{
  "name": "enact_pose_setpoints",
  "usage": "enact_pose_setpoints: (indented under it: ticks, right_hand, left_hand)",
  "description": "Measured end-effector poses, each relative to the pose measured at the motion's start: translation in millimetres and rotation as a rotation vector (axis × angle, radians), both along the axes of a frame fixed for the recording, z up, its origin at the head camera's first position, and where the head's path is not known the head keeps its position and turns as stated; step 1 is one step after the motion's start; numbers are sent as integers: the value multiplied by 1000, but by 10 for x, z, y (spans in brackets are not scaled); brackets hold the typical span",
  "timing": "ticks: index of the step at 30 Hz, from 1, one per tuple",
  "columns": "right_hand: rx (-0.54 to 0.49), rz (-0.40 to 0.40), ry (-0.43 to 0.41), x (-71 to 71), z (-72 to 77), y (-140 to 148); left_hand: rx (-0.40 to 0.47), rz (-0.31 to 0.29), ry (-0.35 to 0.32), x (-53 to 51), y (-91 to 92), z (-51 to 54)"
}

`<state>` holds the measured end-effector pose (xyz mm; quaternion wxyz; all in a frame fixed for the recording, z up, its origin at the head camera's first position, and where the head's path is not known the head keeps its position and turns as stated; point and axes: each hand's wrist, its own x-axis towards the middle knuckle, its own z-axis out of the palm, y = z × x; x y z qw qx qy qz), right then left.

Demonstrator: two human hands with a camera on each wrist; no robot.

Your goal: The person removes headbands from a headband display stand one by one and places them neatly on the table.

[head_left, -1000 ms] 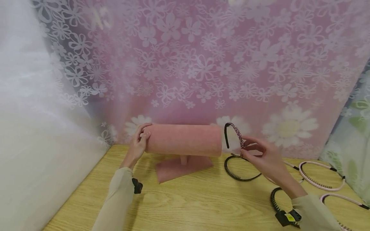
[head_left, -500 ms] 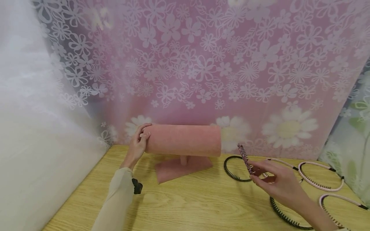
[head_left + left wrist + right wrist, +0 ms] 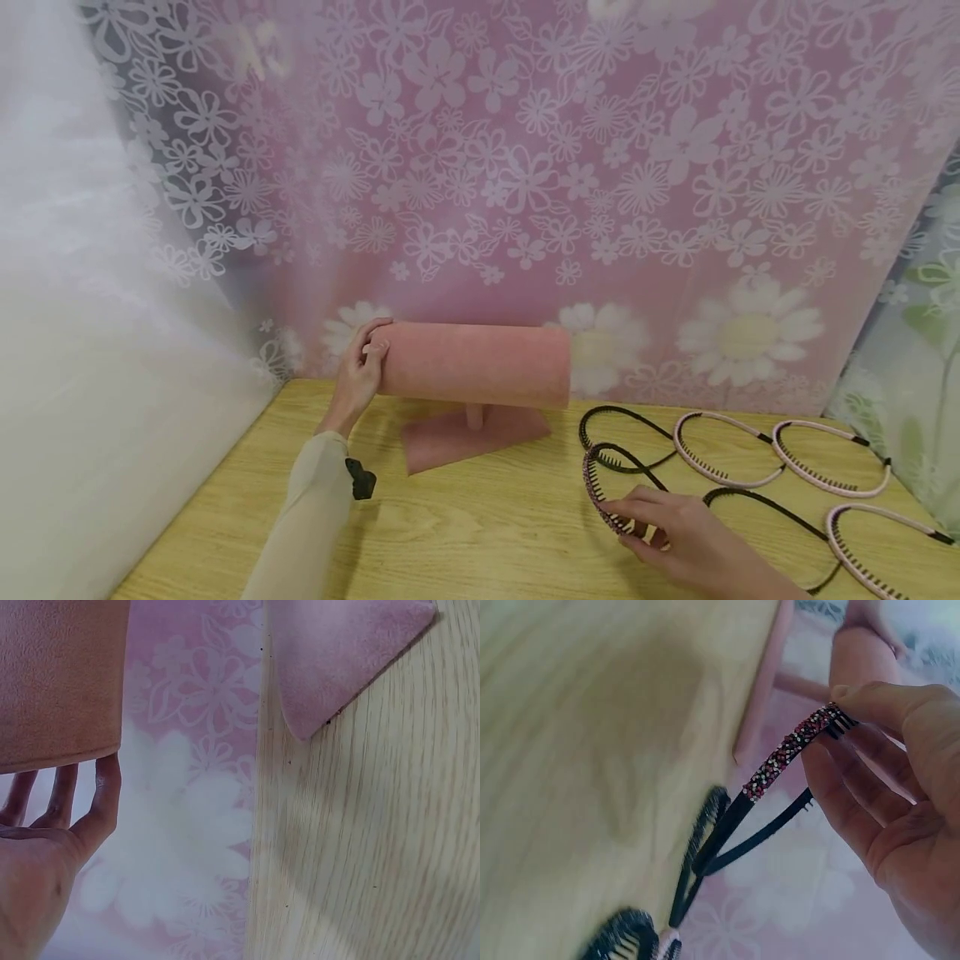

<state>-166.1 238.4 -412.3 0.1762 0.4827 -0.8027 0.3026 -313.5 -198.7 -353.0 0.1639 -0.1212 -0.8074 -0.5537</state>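
Note:
A pink padded-roll display stand (image 3: 476, 364) stands on the wooden table, its roll lying level on a short post and flat base. At the roll's left end, my left hand (image 3: 354, 383) grips the rim; the left wrist view shows the fingertips at its edge (image 3: 60, 750). To the right of the stand, my right hand (image 3: 690, 533) pinches a toothed black headband (image 3: 787, 754) covered in pink and white sparkles between thumb and fingers. It is held above the table, tilted, in front of a black headband (image 3: 626, 410) lying there. The fingers partly hide the held band.
Several other headbands lie on the right side of the table (image 3: 465, 533): pink ones (image 3: 720, 479) (image 3: 825, 483) at the back, another pink one (image 3: 847, 550) at the front right, and a black one (image 3: 780, 504) partly behind my right arm. A flowered curtain (image 3: 480, 208) hangs behind.
My right hand has carried the sparkly headband away from the roll's right end, down and toward me, turning it on the way. The left hand has stayed on the roll.

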Motion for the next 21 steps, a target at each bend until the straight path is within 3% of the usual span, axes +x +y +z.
enact_pose_setpoints:
  ticks: [5, 14, 21]
  right_hand:
    - [71, 38, -14, -37, -110, -36]
    - [161, -27, -72, -45, -160, -58]
    - [254, -47, -155, -56, -161, -35]
  left_hand:
    - [-14, 5, 19, -10, 12, -3]
    - [-8, 5, 34, 35, 32, -5]
    - [21, -5, 36, -130, -82, -274]
